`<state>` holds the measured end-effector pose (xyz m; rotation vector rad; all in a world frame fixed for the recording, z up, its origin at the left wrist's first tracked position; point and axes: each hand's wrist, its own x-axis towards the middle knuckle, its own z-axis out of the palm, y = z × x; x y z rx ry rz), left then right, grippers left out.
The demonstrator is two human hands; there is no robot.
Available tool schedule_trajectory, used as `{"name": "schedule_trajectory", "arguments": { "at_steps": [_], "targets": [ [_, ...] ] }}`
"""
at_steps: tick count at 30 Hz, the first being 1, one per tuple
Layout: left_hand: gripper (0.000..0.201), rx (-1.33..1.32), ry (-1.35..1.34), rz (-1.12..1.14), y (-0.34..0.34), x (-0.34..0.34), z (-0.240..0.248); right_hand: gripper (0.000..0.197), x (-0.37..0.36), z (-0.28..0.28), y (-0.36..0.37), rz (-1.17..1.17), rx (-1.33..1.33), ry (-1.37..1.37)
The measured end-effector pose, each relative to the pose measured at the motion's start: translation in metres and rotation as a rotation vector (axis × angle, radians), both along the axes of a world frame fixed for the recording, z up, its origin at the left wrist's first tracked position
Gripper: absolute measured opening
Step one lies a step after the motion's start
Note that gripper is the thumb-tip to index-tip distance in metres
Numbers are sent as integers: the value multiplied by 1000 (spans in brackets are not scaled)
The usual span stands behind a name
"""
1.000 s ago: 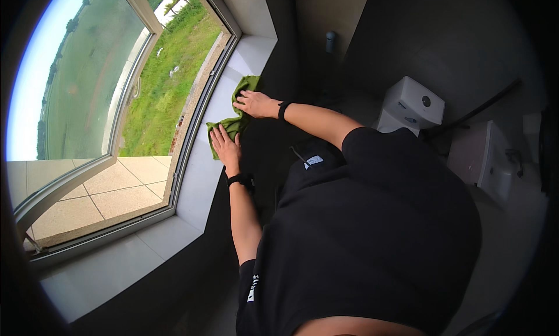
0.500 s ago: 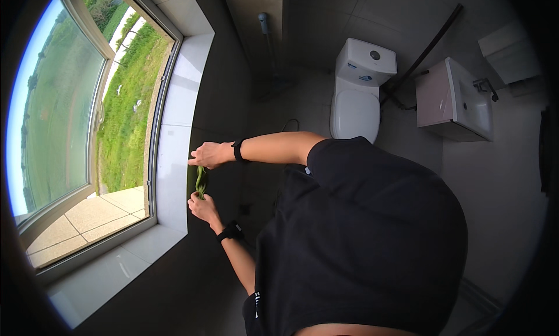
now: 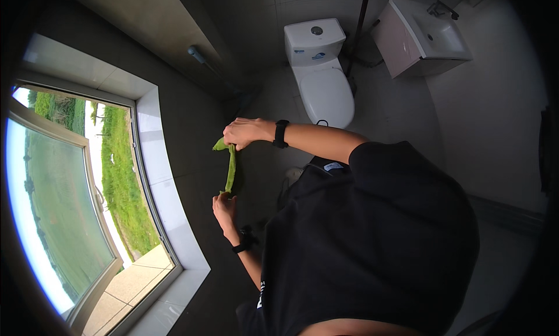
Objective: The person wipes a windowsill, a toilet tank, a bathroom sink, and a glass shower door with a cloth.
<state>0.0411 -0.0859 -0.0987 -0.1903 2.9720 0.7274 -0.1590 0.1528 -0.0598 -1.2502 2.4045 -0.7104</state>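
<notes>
A green cloth is stretched as a narrow strip between my two hands, in front of the dark tiled wall below the window. My right hand, the farther one, is closed around its upper part. A loose flap of the cloth sticks out past those fingers on the left. At the lower end, my left hand is closed on the cloth, with only a small bit showing at the fingertips. Each wrist wears a black band. Parts of the cloth inside my hands are hidden.
An open window with a white tiled sill is to the left. Beyond my right arm stands a white toilet. A washbasin cabinet is at the far right. A blue-topped handle leans by the far wall.
My hands have come away from the windowsill and moved farther apart. The cloth, bunched and twisted before, is now drawn out longer and straighter. The view has turned and shifted.
</notes>
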Motion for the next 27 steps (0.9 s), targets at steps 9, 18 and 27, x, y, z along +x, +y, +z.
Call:
{"name": "schedule_trajectory", "arguments": {
  "at_steps": [9, 18, 27],
  "targets": [
    [6, -59, 219, -63, 91, -77, 52, 29, -7, 9, 153, -248, 72, 30],
    [5, 8, 289, -31, 211, -86, 107, 27, 12, -14, 276, -357, 131, 96],
    [7, 220, 38, -183, 303, -112, 93, 21, 18, -63, 405, -615, -38, 58]
  ]
}}
